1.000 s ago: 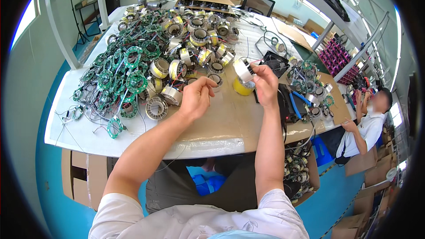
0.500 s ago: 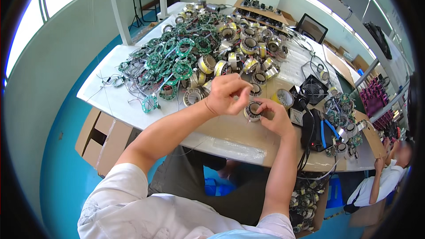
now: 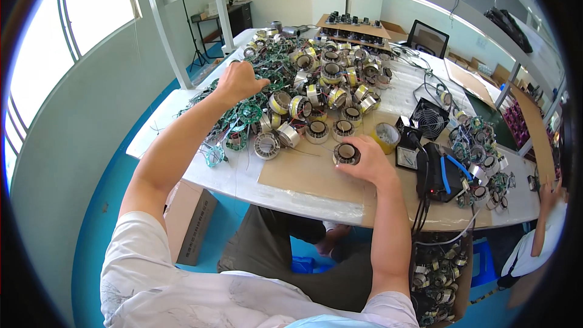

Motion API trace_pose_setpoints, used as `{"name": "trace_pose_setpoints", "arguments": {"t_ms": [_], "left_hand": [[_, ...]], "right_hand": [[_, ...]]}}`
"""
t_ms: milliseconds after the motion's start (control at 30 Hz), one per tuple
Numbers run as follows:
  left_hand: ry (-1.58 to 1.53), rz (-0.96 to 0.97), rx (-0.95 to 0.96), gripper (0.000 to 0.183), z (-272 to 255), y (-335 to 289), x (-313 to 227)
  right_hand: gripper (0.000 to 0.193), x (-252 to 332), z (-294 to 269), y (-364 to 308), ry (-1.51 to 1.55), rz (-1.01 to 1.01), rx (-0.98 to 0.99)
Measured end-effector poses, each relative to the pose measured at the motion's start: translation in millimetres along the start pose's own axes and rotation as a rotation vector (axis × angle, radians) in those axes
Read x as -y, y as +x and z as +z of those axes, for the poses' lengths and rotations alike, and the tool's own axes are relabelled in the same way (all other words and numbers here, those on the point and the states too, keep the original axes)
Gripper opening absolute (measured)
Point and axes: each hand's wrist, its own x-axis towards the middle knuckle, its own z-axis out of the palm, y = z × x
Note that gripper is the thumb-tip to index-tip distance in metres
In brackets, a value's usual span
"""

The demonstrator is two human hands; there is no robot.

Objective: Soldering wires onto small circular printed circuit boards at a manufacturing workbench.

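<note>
Brown cardboard point(image 3: 303, 176) covers the near part of our table, and on it, by all appearances, rests the coil ring point(image 3: 346, 154), from which we place everything else. It lies with its round opening facing up, so its axis runs roughly upright; squat as it is, we find no long side to follow. Our right hand point(image 3: 371, 161) curves narrowly around its right side, thumb nearer us, fingers beyond. To the ring's right we have a black box point(image 3: 432, 176) with blue pliers point(image 3: 444, 177) on it. Just beyond the ring stand two loose rings point(image 3: 317, 132); beyond it to the right come a yellow tub point(image 3: 386, 138) and a square fan point(image 3: 430, 119). Our left hand point(image 3: 238, 82) is well apart from the ring, far beyond it and leftward, at the heap of green circuit boards point(image 3: 249, 111). Its fingers are curled, but we cannot tell whether they pinch anything. So our right hand is much the nearer to the ring, our left to the boards. Farther beyond the ring, we see a mesh-backed chair point(image 3: 429, 39).
</note>
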Motion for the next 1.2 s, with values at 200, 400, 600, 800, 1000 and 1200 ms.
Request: {"name": "trace_pose_setpoints", "arguments": {"t_ms": [200,400,600,800,1000,1200], "left_hand": [[-0.171,-0.087,0.088,0.027,-2,32,25],[-0.836,-0.141,-0.495,0.024,-53,46,24],[-0.879,0.154,-0.611,0.031,-45,43,44],[-0.97,0.474,-0.89,0.034,-74,-12,-29],[-1.528,0.394,-0.403,0.032,-42,-48,-70],[-1.885,0.111,-0.083,0.025,-24,-49,-73]], "right_hand": [[0.063,-10,9,0,0.12,-0.164,-0.043],[0.063,-20,9,-2,0.139,-0.163,-0.019],[0.067,-7,3,1,0.157,-0.14,-0.002],[0.072,-9,-7,-3,0.14,-0.084,0.032],[0.08,-20,-2,-3,0.115,-0.145,0.015],[0.089,-22,-2,-3,0.253,-0.085,0.092]]}}
